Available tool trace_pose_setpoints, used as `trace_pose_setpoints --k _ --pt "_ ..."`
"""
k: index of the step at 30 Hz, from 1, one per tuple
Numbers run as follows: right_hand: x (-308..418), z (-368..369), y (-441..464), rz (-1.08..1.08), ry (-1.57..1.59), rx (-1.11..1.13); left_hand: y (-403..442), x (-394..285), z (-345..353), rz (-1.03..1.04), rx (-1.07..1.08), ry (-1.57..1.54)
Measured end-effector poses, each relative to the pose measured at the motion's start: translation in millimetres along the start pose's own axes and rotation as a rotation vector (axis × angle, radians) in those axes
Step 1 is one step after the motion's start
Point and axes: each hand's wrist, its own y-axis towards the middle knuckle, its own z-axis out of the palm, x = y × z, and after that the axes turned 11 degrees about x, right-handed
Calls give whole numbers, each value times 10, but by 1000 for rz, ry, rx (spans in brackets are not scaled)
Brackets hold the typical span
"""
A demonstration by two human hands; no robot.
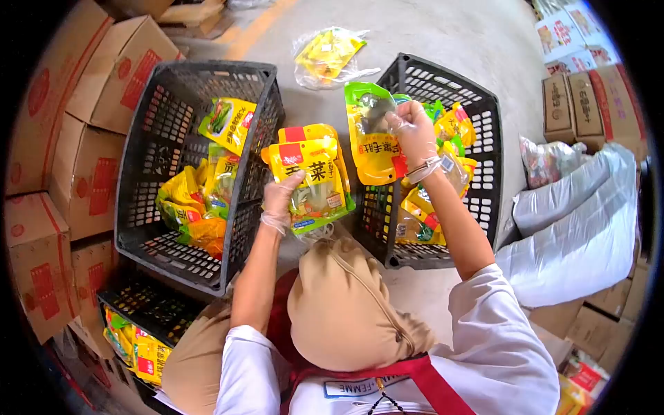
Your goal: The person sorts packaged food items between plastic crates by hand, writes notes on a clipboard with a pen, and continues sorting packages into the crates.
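Observation:
My left hand, in a clear plastic glove, is closed on a small stack of yellow food packets, the front one edged in green at its base. They are held between the two black crates. Also gloved, my right hand pinches the edge of a green and yellow food packet with a dark picture on it. This packet hangs over the near-left side of the right crate. More yellow packets lie inside that crate. Several others are in the left crate.
A clear plastic bag with yellow packets lies on the floor beyond the crates. Cardboard boxes are stacked at left. Large silver-grey sacks and more cartons stand at right. Another black crate sits at lower left.

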Motion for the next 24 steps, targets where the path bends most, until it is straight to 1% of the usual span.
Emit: trace_pose_setpoints --k 1,3,4,5,6,7,8,9,10,11,12,13,14,16,17,18,19,20,21,22,23,24 --pt "-53 86 77 8 -8 23 75 94 -98 -17 -24 1" --pt "-187 246 214 65 -111 156 207 249 -250 -28 -27 -35" --pt "-290 363 291 74 -247 160 281 314 -319 -23 15 -66" --pt "-261 454 333 134 -284 256 344 352 -368 -18 58 -96" --pt "-389 546 413 117 -400 298 385 367 -438 -158 58 -187" --pt "-500 624 456 106 -513 340 379 416 -480 -173 46 -194" --pt "-445 664 456 162 -558 437 395 503 -544 -129 25 -233" --pt "-434 637 427 164 -557 438 442 593 -619 -75 10 -269" --pt "-425 550 362 -20 -623 321 507 865 -876 -27 -31 -263" --pt "-411 439 268 -199 -685 203 397 863 -873 -30 -32 -265" --pt "-336 317 149 -299 -680 150 231 848 -867 21 -62 -295" --pt "-251 221 -34 -203 -487 128 73 818 -856 72 -92 -321" --pt "-160 127 -229 -259 -479 79 -43 834 -873 72 -119 -336" --pt "-161 -149 -611 -381 -641 6 -295 728 -756 44 -105 -312" --pt "-190 -312 -808 -391 -752 -54 -390 648 -664 20 -84 -295" --pt "-359 -518 -1049 -297 -802 -119 -448 584 -574 20 -11 -266" --pt "-524 -790 -1247 -259 -874 -152 -496 452 -410 5 15 -255" --pt "-677 -1044 -1499 -154 -929 -250 -558 291 -196 3 96 -228" --pt "-840 -1351 -1780 -97 -1051 -319 -591 204 -26 2 180 -202" --pt "-951 -1602 -2082 64 -1051 -427 -571 174 57 -36 197 -172" --pt "-1060 -1815 -2382 305 -1091 -522 -575 90 269 -61 234 -187" --pt "-1241 -2013 -2696 403 -904 -632 -569 47 434 -123 265 -179"
